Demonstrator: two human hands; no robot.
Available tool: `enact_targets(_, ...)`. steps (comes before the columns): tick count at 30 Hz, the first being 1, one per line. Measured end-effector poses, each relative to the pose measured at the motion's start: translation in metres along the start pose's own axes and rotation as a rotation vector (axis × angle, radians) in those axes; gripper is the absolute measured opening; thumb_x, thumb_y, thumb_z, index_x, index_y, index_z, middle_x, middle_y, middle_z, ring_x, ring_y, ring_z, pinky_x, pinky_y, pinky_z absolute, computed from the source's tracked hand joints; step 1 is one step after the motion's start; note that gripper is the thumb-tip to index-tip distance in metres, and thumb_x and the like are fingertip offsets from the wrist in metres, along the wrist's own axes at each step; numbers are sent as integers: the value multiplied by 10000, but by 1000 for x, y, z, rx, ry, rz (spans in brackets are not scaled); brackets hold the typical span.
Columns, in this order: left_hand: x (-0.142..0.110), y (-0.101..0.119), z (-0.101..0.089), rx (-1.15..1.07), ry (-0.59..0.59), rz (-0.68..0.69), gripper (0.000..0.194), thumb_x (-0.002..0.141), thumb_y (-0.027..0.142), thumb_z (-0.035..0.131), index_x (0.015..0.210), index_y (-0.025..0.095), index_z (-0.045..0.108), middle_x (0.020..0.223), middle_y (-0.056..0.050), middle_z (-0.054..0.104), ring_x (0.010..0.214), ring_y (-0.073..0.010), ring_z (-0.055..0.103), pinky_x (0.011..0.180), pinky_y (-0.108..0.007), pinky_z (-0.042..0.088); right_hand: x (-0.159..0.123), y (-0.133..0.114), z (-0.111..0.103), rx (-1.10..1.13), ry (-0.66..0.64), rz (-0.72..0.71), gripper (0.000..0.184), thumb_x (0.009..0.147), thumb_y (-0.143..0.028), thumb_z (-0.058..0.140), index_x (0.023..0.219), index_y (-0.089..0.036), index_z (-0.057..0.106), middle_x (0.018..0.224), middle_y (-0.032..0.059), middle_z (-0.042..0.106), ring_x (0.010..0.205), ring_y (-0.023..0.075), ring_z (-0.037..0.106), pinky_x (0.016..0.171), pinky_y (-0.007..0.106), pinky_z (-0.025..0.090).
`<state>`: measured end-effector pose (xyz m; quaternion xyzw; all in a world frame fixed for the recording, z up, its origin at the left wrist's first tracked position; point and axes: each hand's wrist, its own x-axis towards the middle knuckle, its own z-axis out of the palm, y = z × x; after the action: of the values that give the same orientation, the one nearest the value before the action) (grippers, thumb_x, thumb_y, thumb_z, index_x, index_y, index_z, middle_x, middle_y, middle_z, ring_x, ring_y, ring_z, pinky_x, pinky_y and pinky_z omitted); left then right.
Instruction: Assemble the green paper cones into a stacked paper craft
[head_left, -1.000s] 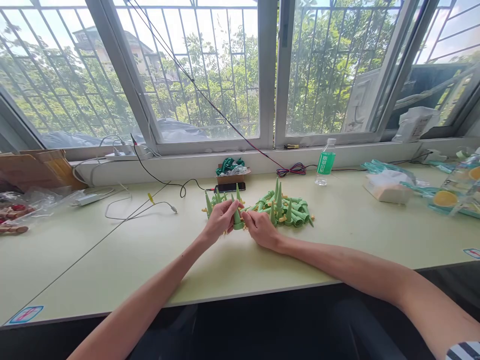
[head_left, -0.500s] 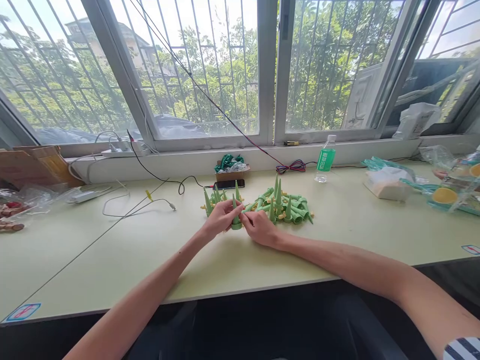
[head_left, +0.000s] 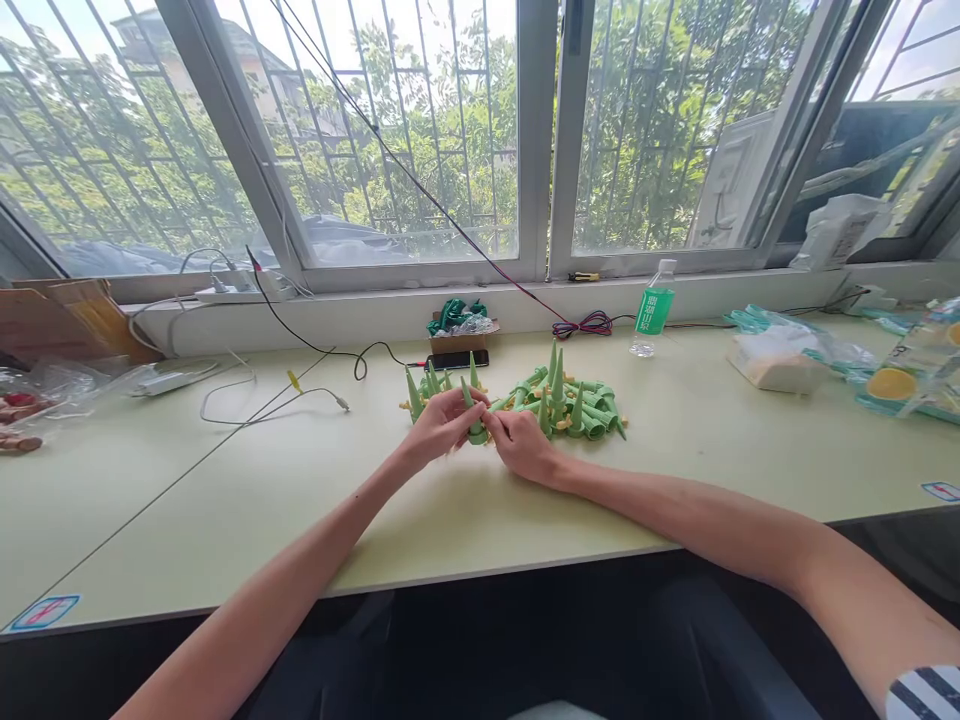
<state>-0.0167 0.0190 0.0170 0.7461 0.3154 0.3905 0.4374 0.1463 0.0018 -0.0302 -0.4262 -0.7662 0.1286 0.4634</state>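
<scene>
My left hand [head_left: 444, 424] is closed round a green plastic watering spike [head_left: 477, 430], held with its point up and its wider collar low. Against the right side of that spike, my right hand [head_left: 525, 447] is closed in a pinch; what lies between its fingertips is hidden. More green spikes [head_left: 414, 395] stand upright just behind my left hand. Beyond my right hand lies a pile of green spikes [head_left: 600, 408], some upright and others on their sides, with small yellow pieces [head_left: 562, 424] among them.
Behind the spikes are a black phone [head_left: 459, 360] and a small box of green and silver wrapping [head_left: 465, 325]. A water bottle [head_left: 652, 312] stands near the sill. Cables [head_left: 277, 405] cross the left side; a tissue pack [head_left: 776, 362] and plastic bags lie right.
The held spike has tilted slightly, its tip leaning left, and both hands keep their hold near it. The whole view has shifted a little.
</scene>
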Motion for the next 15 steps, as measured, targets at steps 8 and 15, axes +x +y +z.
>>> enact_targets(8, 0, 0, 2, 22, 33, 26, 344, 846, 466, 620, 934, 134, 597, 633, 15, 539, 425, -56, 437, 392, -191, 397, 1, -2, -1, 24, 10, 30, 563, 1000, -503, 274, 538, -194, 363, 496, -22, 409, 488, 101, 322, 518, 267, 267)
enact_targets(15, 2, -5, 5, 50, 91, 53, 321, 872, 469, 585, 917, 152, 570, 586, 33, 506, 409, -65, 438, 370, -189, 381, 1, -5, -2, 56, 25, 60, 463, 1000, -449, 307, 624, -198, 403, 523, -33, 423, 491, 100, 361, 519, 252, 272)
